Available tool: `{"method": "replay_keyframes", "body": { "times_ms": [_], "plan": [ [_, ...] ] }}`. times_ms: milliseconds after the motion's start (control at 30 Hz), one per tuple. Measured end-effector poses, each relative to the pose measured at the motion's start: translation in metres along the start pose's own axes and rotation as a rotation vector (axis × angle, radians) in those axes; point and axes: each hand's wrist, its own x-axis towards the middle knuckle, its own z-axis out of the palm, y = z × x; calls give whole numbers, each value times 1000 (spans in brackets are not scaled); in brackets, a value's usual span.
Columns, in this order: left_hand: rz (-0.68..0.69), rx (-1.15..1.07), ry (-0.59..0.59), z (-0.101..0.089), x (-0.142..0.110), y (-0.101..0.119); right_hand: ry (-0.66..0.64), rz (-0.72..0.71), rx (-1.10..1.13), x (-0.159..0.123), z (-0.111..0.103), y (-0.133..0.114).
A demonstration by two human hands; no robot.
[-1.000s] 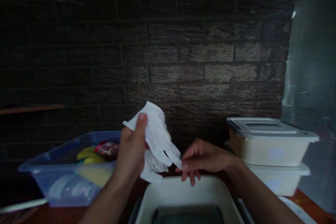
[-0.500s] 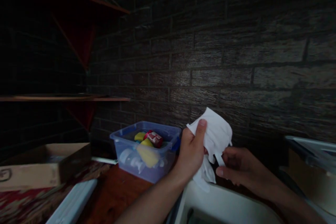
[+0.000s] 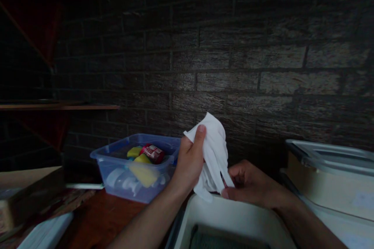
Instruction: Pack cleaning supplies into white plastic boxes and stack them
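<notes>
My left hand (image 3: pixel 188 163) grips a limp white glove (image 3: pixel 214 144), with its thumb lying on top of the fabric. The glove's fingers hang down toward the right, and more white fabric is bunched beneath it. My right hand (image 3: pixel 253 183) pinches one hanging glove finger between thumb and fingertips. Below both hands stands a cream-coloured bin (image 3: pixel 233 210), its far rim close under the glove. Something dark green (image 3: pixel 216 241) lies inside the bin, mostly cut off by the frame's lower edge.
To the left, a clear blue-tinted tub (image 3: pixel 117 163) holds yellow sponges, a red-labelled container and white items. An open cardboard box (image 3: pixel 32 198) stands farther left, below wooden shelves (image 3: pixel 87 107). Lidded boxes (image 3: pixel 324 179) are stacked at right. A dark brick wall (image 3: pixel 210 62) rises behind.
The view has turned right, so everything sits farther left. The glove's fingers now hang straighter and more separated, and my right hand has drawn slightly down while pinching one.
</notes>
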Motion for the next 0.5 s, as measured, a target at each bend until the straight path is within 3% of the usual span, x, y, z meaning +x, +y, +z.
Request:
{"method": "replay_keyframes", "body": {
  "times_ms": [100,267,400,500],
  "plan": [
    [-15,-43,56,-5,8,1,-100,31,-5,-5,0,-2],
    [-58,-66,117,-8,13,4,-82,67,-76,-5,3,1],
    [-99,-64,31,-5,9,5,-118,58,-20,-3,-1,3],
    [-141,-49,-45,-6,7,7,-103,108,36,-11,-19,-2]
  ]
}}
